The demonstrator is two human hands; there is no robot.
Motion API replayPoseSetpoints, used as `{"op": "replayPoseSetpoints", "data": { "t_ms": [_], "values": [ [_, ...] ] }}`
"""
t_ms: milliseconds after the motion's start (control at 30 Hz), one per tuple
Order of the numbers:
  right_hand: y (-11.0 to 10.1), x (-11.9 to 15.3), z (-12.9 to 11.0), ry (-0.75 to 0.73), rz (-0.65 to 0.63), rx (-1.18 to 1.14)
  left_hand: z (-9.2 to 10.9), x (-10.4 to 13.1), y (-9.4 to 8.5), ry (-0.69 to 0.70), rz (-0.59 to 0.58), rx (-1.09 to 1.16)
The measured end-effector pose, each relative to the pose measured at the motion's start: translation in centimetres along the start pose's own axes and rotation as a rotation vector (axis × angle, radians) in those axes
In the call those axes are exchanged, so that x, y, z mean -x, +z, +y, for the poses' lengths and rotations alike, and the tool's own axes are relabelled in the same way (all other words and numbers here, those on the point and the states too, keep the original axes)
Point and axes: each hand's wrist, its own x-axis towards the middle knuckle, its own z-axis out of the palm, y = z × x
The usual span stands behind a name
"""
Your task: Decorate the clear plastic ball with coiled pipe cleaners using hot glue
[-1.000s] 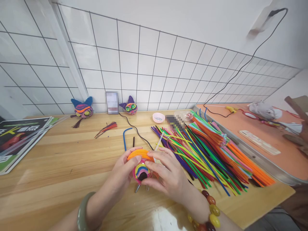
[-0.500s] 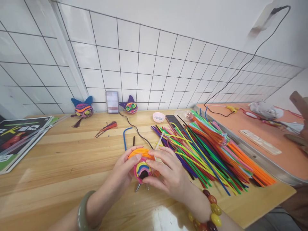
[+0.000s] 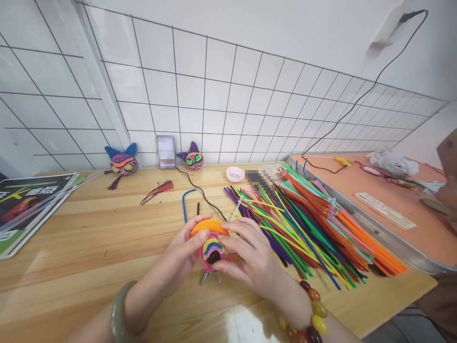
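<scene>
Between my hands is a round pipe-cleaner ornament (image 3: pixel 211 245), with an orange band on top and pink, yellow, blue and black coils on the side facing me. My left hand (image 3: pixel 187 243) wraps its left side, thumb pressed on the front below the orange band. From the right, the fingers and thumb of my right hand (image 3: pixel 250 252) close on it. Underneath, the metal tips of a tool (image 3: pixel 204 277) poke out; the rest is hidden. A blue pipe cleaner (image 3: pixel 184 205) and a short black one (image 3: pixel 198 208) lie just beyond my hands.
Many coloured pipe cleaners (image 3: pixel 303 228) spread to the right. Along the wall stand a blue-eared ornament (image 3: pixel 121 159), a purple-eared one (image 3: pixel 194 158) and a phone-like screen (image 3: pixel 166 151). A pink bowl (image 3: pixel 235 175) holds small pieces. Magazines (image 3: pixel 32 205) lie left; an orange tray (image 3: pixel 385 200) right.
My right fingers and thumb have shifted slightly on the ornament, and a little more of its front shows. Otherwise both hands keep nearly the same place.
</scene>
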Motion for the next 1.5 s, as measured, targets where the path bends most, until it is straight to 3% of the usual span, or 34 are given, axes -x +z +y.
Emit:
{"op": "replayPoseSetpoints", "data": {
  "t_ms": [333,733,967,1167,1233,1400,1500],
  "values": [
    [0.3,-0.1,-0.7,0.024,0.016,-0.007,0.0,0.0,0.4,-0.028,0.1,-0.06],
    [0.6,-0.2,-1.8,0.218,-0.002,-0.243,0.2,0.0,0.3,0.028,0.123,-0.072],
    [0.2,0.0,-1.0,0.31,0.045,-0.344,0.6,-0.2,0.0,0.048,0.116,-0.077],
    [0.3,0.3,1.1,0.462,0.113,-0.328,1.0,-0.3,-0.2,0.073,0.124,-0.092],
    [0.2,0.3,1.9,0.527,0.033,-0.293,1.3,-0.3,-0.4,0.091,0.12,-0.099],
    [-0.6,0.6,3.2,0.639,-0.45,-0.152,2.7,-0.4,-1.0,0.147,0.115,-0.112],
    [-0.6,0.9,3.1,0.66,-0.623,-0.114,3.6,-0.4,-1.4,0.167,0.12,-0.119]
  ]
}}
